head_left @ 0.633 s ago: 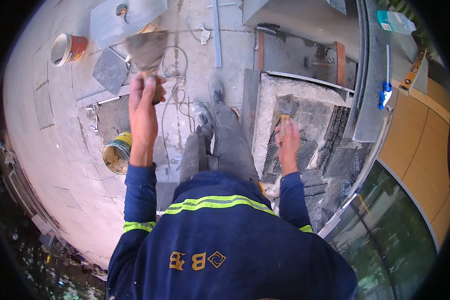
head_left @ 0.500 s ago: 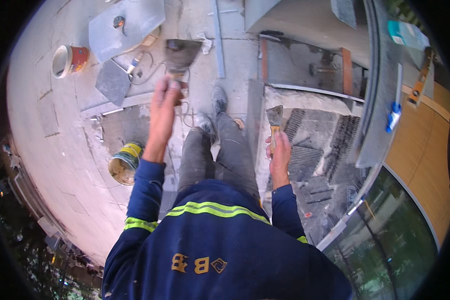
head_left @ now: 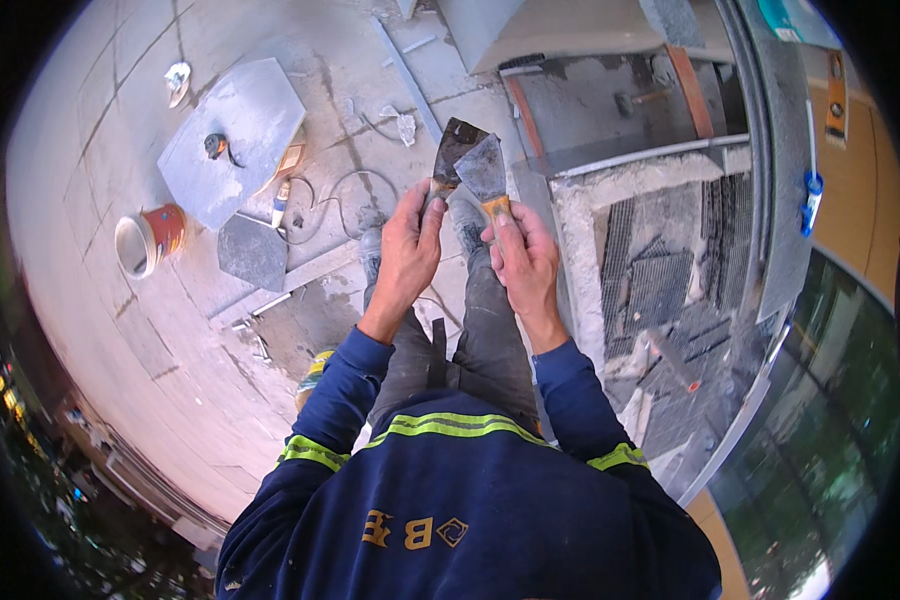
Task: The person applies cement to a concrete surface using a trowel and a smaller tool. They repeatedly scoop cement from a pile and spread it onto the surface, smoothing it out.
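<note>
My left hand (head_left: pixel 410 250) is closed on the handle of a dark, mortar-stained putty knife (head_left: pixel 448 138) at the centre of the view. My right hand (head_left: pixel 525 255) grips a second scraper (head_left: pixel 482 172) by its yellowish handle. The grey blade of the second scraper overlaps the dark blade, seeming to touch it, and both point away from me. Below them are my grey trousers (head_left: pixel 490 340) and dusty shoes (head_left: pixel 468 228).
Left: grey slabs (head_left: pixel 250 130) with a tape measure (head_left: pixel 216 146), cables, a red-and-white bucket (head_left: pixel 150 240), and a yellow bucket (head_left: pixel 315 370) partly behind my arm. Right: a recessed bed (head_left: pixel 660 275) with ridged dark pieces, long grey slabs (head_left: pixel 780 270), a blue-handled tool (head_left: pixel 811 205), a level (head_left: pixel 836 100) and glass (head_left: pixel 820 390).
My hands have come together at the centre, left moving rightward and right moving left and upward, so the two blades now overlap. The view has turned, shifting the surroundings.
</note>
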A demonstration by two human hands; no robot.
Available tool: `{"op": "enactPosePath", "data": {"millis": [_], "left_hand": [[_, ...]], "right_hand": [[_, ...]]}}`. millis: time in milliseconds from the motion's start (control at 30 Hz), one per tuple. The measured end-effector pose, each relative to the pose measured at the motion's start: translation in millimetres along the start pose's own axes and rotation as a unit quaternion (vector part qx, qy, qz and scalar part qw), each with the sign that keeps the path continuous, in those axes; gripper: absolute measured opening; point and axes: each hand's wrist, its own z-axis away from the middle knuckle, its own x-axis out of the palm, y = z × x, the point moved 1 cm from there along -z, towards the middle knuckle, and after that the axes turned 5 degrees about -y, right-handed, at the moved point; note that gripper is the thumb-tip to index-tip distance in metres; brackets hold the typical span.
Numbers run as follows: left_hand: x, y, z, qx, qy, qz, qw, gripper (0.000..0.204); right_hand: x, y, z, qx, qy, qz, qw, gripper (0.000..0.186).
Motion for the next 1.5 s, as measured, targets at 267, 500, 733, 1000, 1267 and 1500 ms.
{"op": "enactPosePath", "data": {"millis": [267, 500, 733, 1000, 1267, 1500], "left_hand": [[-78, -117, 28, -0.058, -0.173, -0.083, 0.98, 0.037], [-97, -121, -32, -0.162, -0.324, 0.06, 0.93, 0.035], [-33, -226, -113, -0.05, -0.372, 0.118, 0.919, 0.034], [33, -375, -253, 0.027, -0.302, 0.05, 0.951, 0.034], [62, -447, -318, 0.115, -0.257, -0.119, 0.952, 0.039], [41, -429, -320, 0.135, -0.209, -0.232, 0.94, 0.05]], "right_hand": [[37, 38, 33, -0.085, 0.024, 0.021, 0.996, 0.032], [-6, 91, 13, -0.23, 0.018, 0.303, 0.925, 0.029], [-62, 209, -75, -0.223, 0.085, 0.41, 0.88, 0.039], [-118, 466, -192, 0.059, 0.282, 0.205, 0.935, 0.047], [-115, 545, -250, 0.016, 0.32, 0.175, 0.931, 0.028], [-115, 573, -263, -0.084, 0.275, 0.512, 0.809, 0.034]]}}
